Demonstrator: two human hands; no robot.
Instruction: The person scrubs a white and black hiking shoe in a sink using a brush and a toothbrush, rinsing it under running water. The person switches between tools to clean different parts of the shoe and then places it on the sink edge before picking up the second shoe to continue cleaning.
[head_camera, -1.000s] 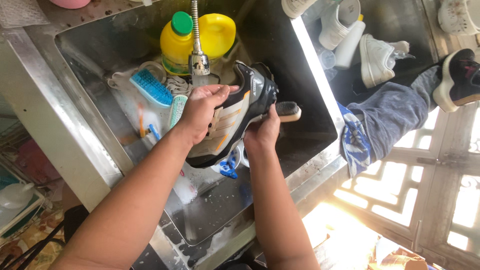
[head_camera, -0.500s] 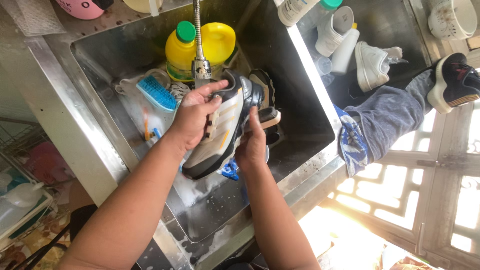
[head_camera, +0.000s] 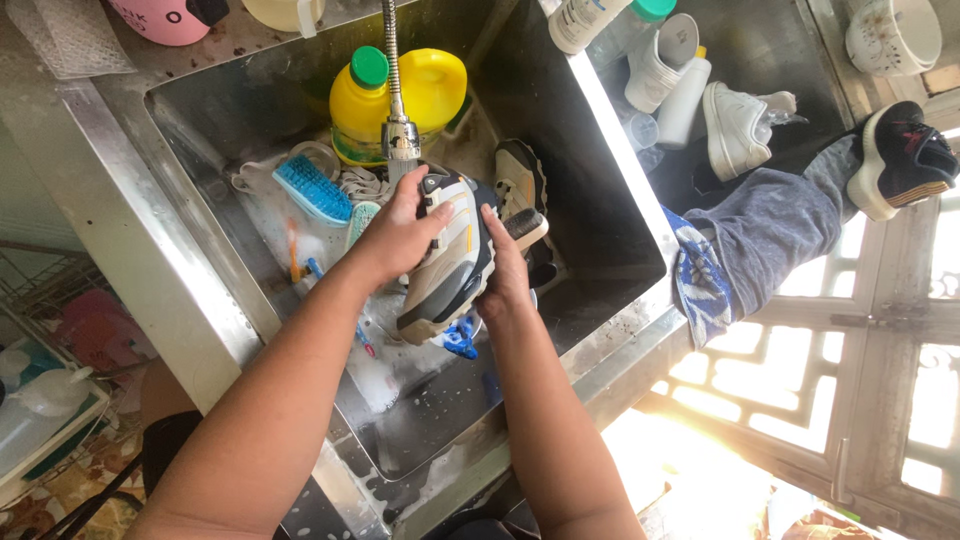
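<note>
Head view looks down into a steel sink where both hands meet under the tap. The left hand is clenched over the top of a grey and white sneaker, fingers wrapped across its upper, so the shoe hangs over the basin rather than resting on its floor. It is tilted with the toe down toward the person, likely so water and suds run off into the sink. The right hand presses against the sneaker's far side and grasps a scrubbing brush; its bristles seem to lie against the shoe, though the exact contact is hidden by the fingers. Holding from both sides steadies the shoe against the push of the brush.

Behind the hands a yellow bottle with a green cap stands against the back wall of the basin, near the tap. A blue brush lies to the left on a pale soapy cloth, close by. Another shoe sits in the basin just beyond the right hand. Foam covers the sink floor beneath the sneaker.

On the wet bench to the right, a white sneaker stands beside some bottles, a black sneaker lies farther off, and a grey cloth is draped over the edge, all well apart from the hands.
</note>
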